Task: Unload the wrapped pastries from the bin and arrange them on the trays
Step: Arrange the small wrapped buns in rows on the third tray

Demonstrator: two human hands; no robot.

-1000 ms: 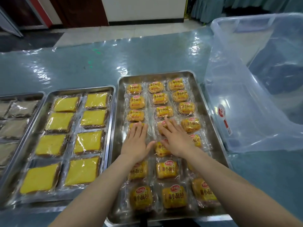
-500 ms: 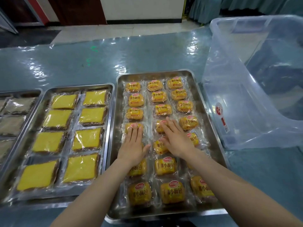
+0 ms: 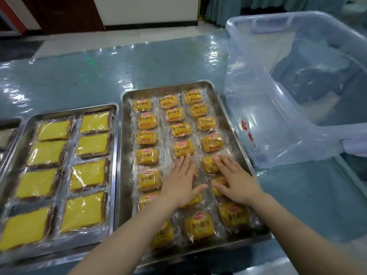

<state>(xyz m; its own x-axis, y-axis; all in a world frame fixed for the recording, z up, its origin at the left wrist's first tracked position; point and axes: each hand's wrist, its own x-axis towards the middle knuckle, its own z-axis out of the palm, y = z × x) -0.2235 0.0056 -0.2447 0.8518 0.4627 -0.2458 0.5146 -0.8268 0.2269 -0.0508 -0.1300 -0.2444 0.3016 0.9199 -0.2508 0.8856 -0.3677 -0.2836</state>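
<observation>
A steel tray [image 3: 124, 147] in the middle holds three columns of small wrapped orange buns [image 3: 147, 122]. My left hand [image 3: 180, 183] lies flat, fingers straight, on the buns of the middle column. My right hand [image 3: 236, 181] lies flat on the buns of the right column, its fingertips on one bun [image 3: 208, 165]. Neither hand grips anything. To the right stands the clear plastic bin [image 3: 278, 108]; I see no pastries inside it. A second steel tray [image 3: 115, 155] to the left carries two columns of wrapped yellow cake slices [image 3: 93, 145].
A third tray [image 3: 10, 126] shows at the far left edge. The table [image 3: 79, 76] has a shiny blue-green plastic cover. Beyond its far edge lie the floor, a dark door and a white wall. The bin stands close to the bun tray's right rim.
Both hands have slid to the right across the bun tray, the left from the left column to the middle one, the right from the middle column to the right one.
</observation>
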